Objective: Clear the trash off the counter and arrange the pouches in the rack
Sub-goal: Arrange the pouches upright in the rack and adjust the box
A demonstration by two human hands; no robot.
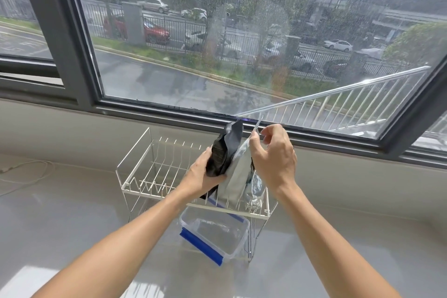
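Over the white wire rack [154, 176] on the worktop [72, 225], the left hand [202, 174] gripped a black pouch [223, 152], while the right hand [273, 157] pinched the top of a silver pouch [235, 176] standing in the rack's right end. Below sat a clear container [215, 232] with blue clips.

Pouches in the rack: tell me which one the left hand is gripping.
The black pouch, leftmost of the three. The left hand grips its lower side. The right hand pinches the silver pouch beside it; the clear pouch farthest right is untouched.
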